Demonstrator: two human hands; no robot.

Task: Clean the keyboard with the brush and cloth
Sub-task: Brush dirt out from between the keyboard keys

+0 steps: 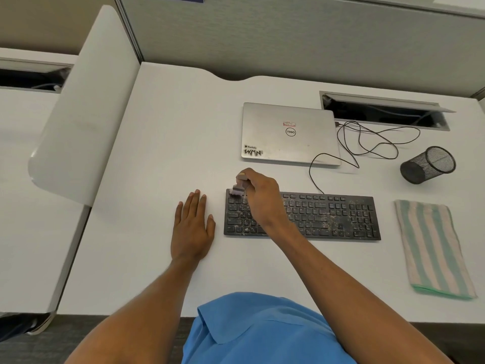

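Surroundings: white desk (157, 153) with a rounded white divider panel (86, 106) at its left edge and a grey partition wall behind. A closed silver laptop (288, 132) with stickers on its lid lies behind the keyboard, apart from it. A thin black cable (310, 171) loops over the desk between the laptop's right edge and the keyboard's back edge. An open cable slot (385, 111) is set in the desk behind the laptop's right corner. A black wire-mesh pen cup (427, 165) sits at far right; standing or tipped, cannot tell. The right forearm crosses the keyboard's left third and hides the keys there.

Materials: cloth (433, 248) is terry-like, striped green and pale pink, folded into a long rectangle, and lies flat on the desk just right of the keyboard, not touching it. Desk surface is smooth and matt.

Keyboard (328, 216): black, full-size, flat on the desk near the front centre. Pale specks cover the keys, densest across the middle and right.

Brush (237, 189): small, pale bristles, motion-blurred; bristles sit on the keyboard's back left corner.

Right hand (259, 198): fingers curled round the brush handle.

Left hand (193, 229): palm down on the desk, fingers straight, holding nothing, just left of the keyboard.
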